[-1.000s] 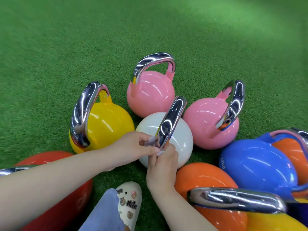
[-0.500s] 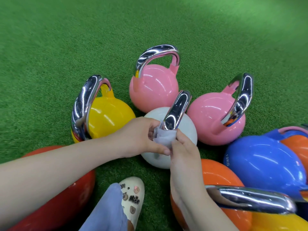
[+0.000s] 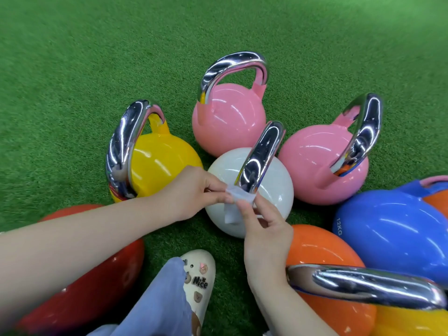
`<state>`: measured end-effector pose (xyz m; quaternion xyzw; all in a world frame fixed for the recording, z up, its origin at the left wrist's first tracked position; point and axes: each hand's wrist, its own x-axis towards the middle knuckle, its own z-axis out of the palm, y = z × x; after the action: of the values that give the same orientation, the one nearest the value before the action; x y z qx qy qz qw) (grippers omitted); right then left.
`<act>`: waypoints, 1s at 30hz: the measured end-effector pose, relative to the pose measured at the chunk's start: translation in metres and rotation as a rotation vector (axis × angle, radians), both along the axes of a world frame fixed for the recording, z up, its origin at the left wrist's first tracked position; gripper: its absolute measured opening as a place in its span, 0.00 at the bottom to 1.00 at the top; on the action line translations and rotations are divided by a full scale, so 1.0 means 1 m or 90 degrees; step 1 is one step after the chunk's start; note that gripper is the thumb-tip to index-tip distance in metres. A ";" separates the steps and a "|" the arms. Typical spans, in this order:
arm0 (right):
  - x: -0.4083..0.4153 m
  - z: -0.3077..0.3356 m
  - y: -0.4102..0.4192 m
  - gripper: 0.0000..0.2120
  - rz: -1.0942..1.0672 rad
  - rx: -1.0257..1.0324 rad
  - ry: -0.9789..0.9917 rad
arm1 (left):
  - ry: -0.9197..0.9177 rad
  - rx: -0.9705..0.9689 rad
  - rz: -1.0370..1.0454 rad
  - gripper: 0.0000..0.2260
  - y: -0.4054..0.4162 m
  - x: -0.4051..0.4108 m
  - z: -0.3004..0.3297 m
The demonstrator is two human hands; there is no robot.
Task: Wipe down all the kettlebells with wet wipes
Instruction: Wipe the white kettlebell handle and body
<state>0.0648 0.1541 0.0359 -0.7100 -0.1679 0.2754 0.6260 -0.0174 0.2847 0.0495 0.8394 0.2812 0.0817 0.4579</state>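
White, thin and crumpled, the wet wipe (image 3: pixel 233 201) was held at the near foot of the chrome handle (image 3: pixel 261 157) of the glossy white kettlebell (image 3: pixel 271 187), which stood on the green artificial turf floor (image 3: pixel 97 57). The left hand (image 3: pixel 191 192) pinched the wipe's left edge between thumb and fingertips; the right hand (image 3: pixel 264 229) pinched its right edge, fingers curled. Just beside the white bell stood a yellow kettlebell (image 3: pixel 160 166) to the left and two pink kettlebells, one behind (image 3: pixel 225 120) and one to the right (image 3: pixel 315 166). Nearer the right edge lay a blue kettlebell (image 3: pixel 388 229) marked 12KG and an orange kettlebell (image 3: pixel 322 251); a red kettlebell (image 3: pixel 92 282) sat under the left forearm. A cream clog (image 3: pixel 201 275) with charms and a blue trouser leg (image 3: pixel 164 299) appeared at the bottom.
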 end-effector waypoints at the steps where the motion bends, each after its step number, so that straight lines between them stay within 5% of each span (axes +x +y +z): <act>1: -0.002 -0.005 -0.002 0.13 0.004 -0.019 -0.023 | -0.006 0.015 -0.014 0.24 -0.001 -0.002 -0.006; 5: -0.006 -0.018 -0.005 0.16 -0.023 -0.050 -0.042 | -0.048 0.076 -0.047 0.10 -0.007 -0.002 -0.024; 11: -0.005 -0.042 -0.005 0.15 -0.030 -0.069 -0.048 | 0.026 0.116 0.000 0.04 -0.004 0.007 -0.037; 22: -0.003 -0.067 -0.006 0.18 0.007 -0.115 -0.287 | 0.137 0.102 0.052 0.11 -0.014 0.013 -0.045; 30: -0.007 -0.059 0.001 0.18 0.062 -0.127 -0.319 | 0.143 0.275 -0.072 0.17 0.021 0.038 -0.007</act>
<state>0.0583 0.1551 -0.0231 -0.8053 -0.3235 0.1359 0.4779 0.0207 0.3055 0.0427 0.9361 0.2585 0.0205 0.2375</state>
